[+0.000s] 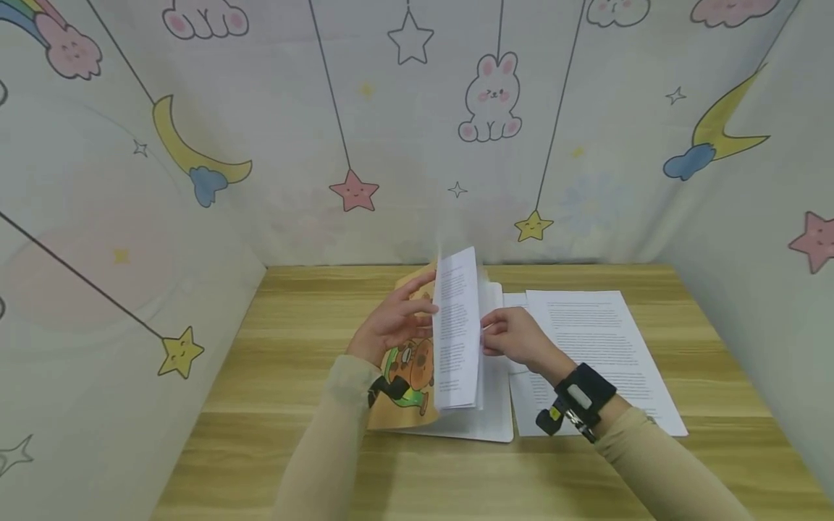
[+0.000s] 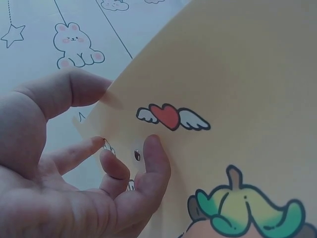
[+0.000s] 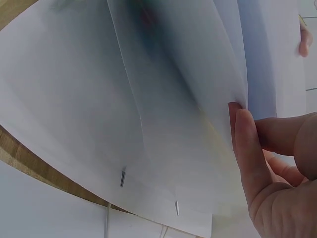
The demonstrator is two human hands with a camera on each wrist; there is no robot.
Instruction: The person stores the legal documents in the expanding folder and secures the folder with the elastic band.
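A folder [image 1: 384, 414] with an orange cartoon cover lies half open on the table. My left hand [image 1: 394, 322] holds its cover side, fingertips beside the raised printed sheets [image 1: 456, 333]. In the left wrist view, bent fingers lie over the orange cover [image 2: 233, 74], which bears a winged heart [image 2: 168, 116]; one fingertip meets its edge. From the right, my right hand [image 1: 517, 336] pinches the edge of the upright white leaves between thumb and fingers. Close up in the right wrist view, the thumb presses a pale leaf [image 3: 188, 148]; two staples [image 3: 123, 177] show below.
Loose printed sheets [image 1: 586, 347] lie on the wooden table [image 1: 293, 347] right of the folder, under my right forearm. A white cloth wall [image 1: 404, 130] with cartoon stars, moons and a rabbit encloses the back and sides.
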